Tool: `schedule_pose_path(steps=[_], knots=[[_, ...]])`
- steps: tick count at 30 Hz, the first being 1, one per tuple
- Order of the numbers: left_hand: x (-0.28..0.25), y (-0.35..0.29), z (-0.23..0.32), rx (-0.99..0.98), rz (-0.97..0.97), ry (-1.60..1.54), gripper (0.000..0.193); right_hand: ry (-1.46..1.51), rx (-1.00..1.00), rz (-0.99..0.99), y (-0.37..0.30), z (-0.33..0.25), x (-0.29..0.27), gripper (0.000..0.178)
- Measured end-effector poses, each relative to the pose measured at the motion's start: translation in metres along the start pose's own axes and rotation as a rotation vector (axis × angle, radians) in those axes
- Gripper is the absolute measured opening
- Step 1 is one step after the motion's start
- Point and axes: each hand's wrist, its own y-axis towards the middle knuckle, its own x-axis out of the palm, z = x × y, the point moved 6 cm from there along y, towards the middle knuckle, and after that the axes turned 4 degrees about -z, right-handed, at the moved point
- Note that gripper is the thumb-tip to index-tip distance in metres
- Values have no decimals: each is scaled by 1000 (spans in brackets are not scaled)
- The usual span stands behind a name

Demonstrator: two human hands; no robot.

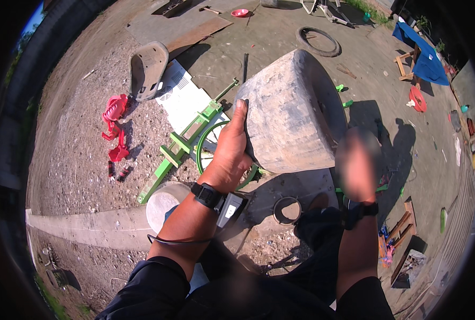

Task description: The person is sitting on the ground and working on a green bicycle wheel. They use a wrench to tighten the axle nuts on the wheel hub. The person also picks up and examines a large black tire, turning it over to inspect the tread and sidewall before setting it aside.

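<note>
Sunlit gravel and bare grey ground spread around the person, strewn with loose parts, and from where I stand the scuffed grey drum is the biggest thing at hand, tilted and held up in front of the body, its dark, hollow-looking end turned to the person's right. The left hand grasps its left edge, thumb laid up along the wall; the right hand is at the opposite side, but it is blurred, so I cannot tell how its fingers are set. I'd judge the drum stiff and bulky, awkward more than fragile, its weight hard to guess, with a dusty, worn skin that could slide under a dry palm. Its two end edges look the best holds, one hand to each, since the rounded wall offers little to hook. To the left, a green metal frame and a green wheel crowd the left forearm, while a pale round container and a short open ring sit near the legs; more open room lies beyond the drum, toward the dark tyre and the red bowl
</note>
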Motion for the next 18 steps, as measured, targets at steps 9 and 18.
schedule_pose_path(steps=[9,18], knots=[[-5,2,0,29,-4,-5,71,70,-60,4,-5,-8,2,34],[-2,2,0,38,-13,2,75,63,-139,-49,-9,-15,1,37]])
